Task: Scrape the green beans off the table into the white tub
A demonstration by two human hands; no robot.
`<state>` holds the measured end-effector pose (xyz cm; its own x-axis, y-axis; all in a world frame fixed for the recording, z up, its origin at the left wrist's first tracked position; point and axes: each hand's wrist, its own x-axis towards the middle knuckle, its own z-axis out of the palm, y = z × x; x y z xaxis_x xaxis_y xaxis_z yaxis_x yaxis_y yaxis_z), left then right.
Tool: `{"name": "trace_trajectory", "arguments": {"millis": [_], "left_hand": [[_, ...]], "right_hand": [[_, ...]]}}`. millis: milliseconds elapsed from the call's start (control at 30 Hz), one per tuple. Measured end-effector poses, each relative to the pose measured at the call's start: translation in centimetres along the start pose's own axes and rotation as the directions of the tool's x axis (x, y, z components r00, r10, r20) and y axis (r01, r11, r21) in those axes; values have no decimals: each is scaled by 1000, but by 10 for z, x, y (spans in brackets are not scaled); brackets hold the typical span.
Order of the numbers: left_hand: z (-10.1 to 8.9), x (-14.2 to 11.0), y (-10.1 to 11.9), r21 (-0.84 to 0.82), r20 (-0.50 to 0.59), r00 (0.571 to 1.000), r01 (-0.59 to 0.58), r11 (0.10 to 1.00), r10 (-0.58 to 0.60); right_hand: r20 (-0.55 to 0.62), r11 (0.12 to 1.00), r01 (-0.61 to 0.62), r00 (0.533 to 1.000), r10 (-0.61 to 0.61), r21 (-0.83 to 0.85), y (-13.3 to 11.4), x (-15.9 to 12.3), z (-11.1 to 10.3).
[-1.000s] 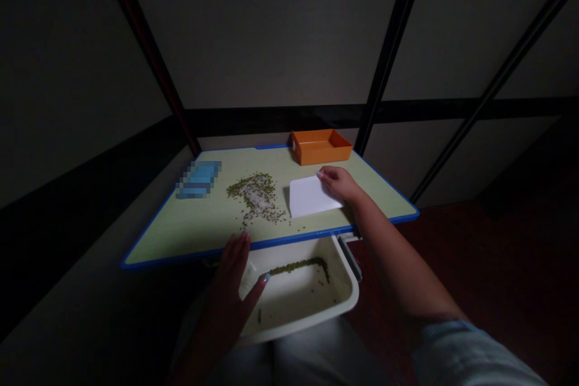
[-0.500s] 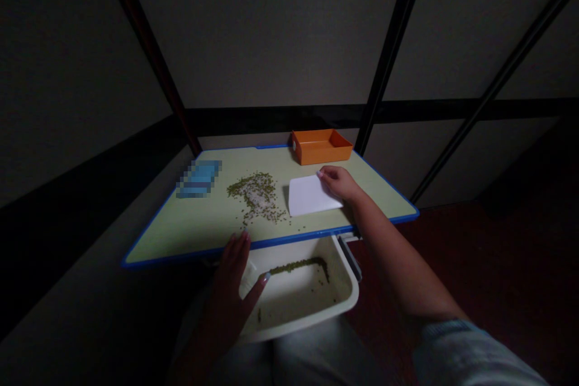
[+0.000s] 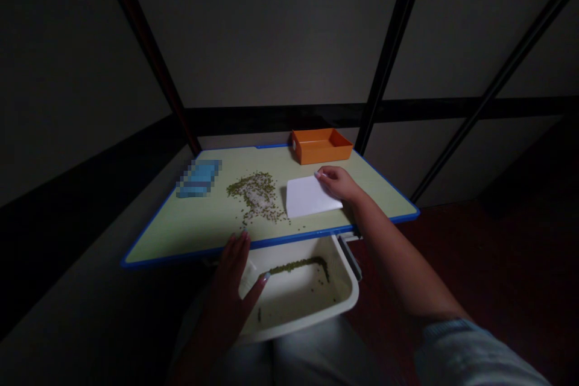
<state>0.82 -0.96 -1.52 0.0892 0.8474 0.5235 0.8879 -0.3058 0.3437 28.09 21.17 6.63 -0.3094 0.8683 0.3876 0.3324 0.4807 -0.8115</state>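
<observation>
My right hand (image 3: 337,182) pinches the top edge of a white sheet of stiff paper or card (image 3: 310,198), which is tilted over the tabletop. Left of the sheet lies a scattered pile of small green beans mixed with white grains (image 3: 259,193). My left hand (image 3: 236,274) is open, fingers stretched and thumb apart, with its fingertips at the table's front edge. Below it and to its right, a white plastic basin (image 3: 348,298) sits over my lap, partly hidden by that hand. A line of green beans (image 3: 296,265) lies along the basin's far side.
The pale green table (image 3: 190,232) has a raised blue rim. An orange open box (image 3: 322,154) stands at the back right. A blue blurred item (image 3: 199,179) lies at the left side. Panelled walls (image 3: 275,30) close in behind and at the left.
The white sheet has shifted slightly left toward the pile, with my right hand moving along with it. My left hand and the basin look the same.
</observation>
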Motion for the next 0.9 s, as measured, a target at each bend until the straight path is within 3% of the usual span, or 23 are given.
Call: {"name": "trace_trajectory", "arguments": {"millis": [433,900], "left_hand": [[1,0,-1,-4,14,1000,9,1000,-9],[1,0,-1,-5,14,1000,9,1000,-9]], "right_hand": [[35,997,64,997,-65,45,-3,-2,0],[25,995,26,999,-29,97,-7,-4,0]]}}
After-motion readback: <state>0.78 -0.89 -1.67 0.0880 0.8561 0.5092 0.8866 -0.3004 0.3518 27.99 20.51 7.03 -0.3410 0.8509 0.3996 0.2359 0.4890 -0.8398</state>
